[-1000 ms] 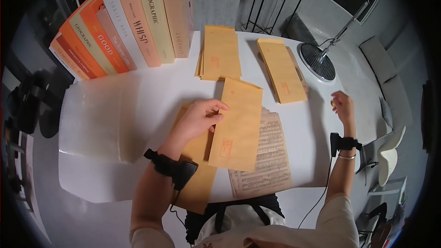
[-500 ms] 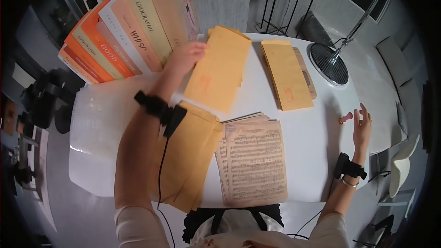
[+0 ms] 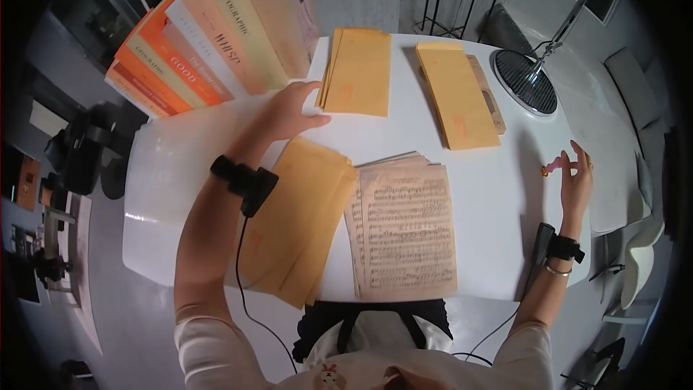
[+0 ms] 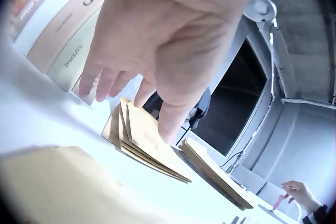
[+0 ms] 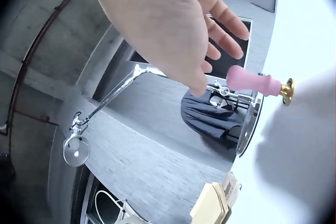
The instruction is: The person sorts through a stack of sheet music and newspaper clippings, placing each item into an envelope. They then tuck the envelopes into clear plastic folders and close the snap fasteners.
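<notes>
The left hand (image 3: 292,112) hovers with spread fingers beside the left edge of a stack of brown envelopes (image 3: 357,72) at the back of the table; it holds nothing. In the left wrist view that hand (image 4: 157,50) is above the fanned envelopes (image 4: 147,140). A pink-handled stamp (image 5: 254,82) with a gold base stands upright on the table at the right, and the right hand (image 3: 576,186) is beside it, fingers extended and empty. Larger envelopes (image 3: 296,217) lie front left, next to sheet music (image 3: 408,235) at the front centre.
Upright books (image 3: 216,43) stand at the back left. A translucent sheet (image 3: 162,180) lies on the left side. Another envelope stack (image 3: 459,97) rests on a brown item at the back right, near the round lamp base (image 3: 525,81).
The left hand has carried the envelope from over the sheet music to the back stack and let it go. The right hand has uncurled beside the stamp, which now stands released.
</notes>
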`<move>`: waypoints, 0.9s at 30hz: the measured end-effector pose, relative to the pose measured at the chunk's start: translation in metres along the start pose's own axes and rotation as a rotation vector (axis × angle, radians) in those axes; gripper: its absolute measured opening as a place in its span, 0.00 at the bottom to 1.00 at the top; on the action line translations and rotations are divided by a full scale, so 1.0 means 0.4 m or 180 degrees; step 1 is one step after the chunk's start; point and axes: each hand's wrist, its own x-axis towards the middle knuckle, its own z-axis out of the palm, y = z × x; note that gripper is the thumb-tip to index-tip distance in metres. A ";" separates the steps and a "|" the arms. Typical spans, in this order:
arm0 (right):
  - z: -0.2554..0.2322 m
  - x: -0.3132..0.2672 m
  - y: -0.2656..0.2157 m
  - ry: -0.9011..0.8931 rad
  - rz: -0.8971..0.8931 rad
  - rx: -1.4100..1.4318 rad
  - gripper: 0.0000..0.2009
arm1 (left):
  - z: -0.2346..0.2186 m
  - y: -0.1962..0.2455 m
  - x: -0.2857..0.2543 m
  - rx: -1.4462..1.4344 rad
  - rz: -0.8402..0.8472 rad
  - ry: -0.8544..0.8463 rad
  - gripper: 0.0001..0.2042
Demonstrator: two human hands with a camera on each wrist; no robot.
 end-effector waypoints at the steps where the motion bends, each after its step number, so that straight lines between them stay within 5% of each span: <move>1: 0.002 -0.001 0.002 0.0047 0.0000 -0.0011 0.15 | -0.008 0.007 -0.049 -0.0013 0.0063 0.0013 0.35; 5: 0.019 0.001 0.021 0.0282 -0.0134 -0.0105 0.13 | -0.029 0.071 -0.246 -0.0122 -0.0099 -0.0133 0.39; 8: 0.025 -0.014 -0.006 0.0269 -0.0107 0.0090 0.12 | -0.034 0.171 -0.342 -0.0066 -0.0994 -0.0745 0.46; 9: 0.025 -0.021 -0.019 0.0344 -0.0129 0.0125 0.12 | 0.035 0.107 -0.384 0.0041 -0.0787 -0.0299 0.48; 11: 0.026 -0.031 -0.027 0.0407 -0.0288 0.0075 0.12 | 0.036 0.138 -0.411 0.0194 -0.0936 -0.0251 0.48; 23: 0.018 -0.023 -0.030 0.0742 -0.0646 0.0203 0.12 | 0.044 0.144 -0.368 0.0523 -0.1492 -0.0405 0.56; 27: -0.006 -0.028 -0.103 0.0617 -0.0749 0.1045 0.15 | 0.042 0.173 -0.372 0.0518 -0.1687 -0.0298 0.56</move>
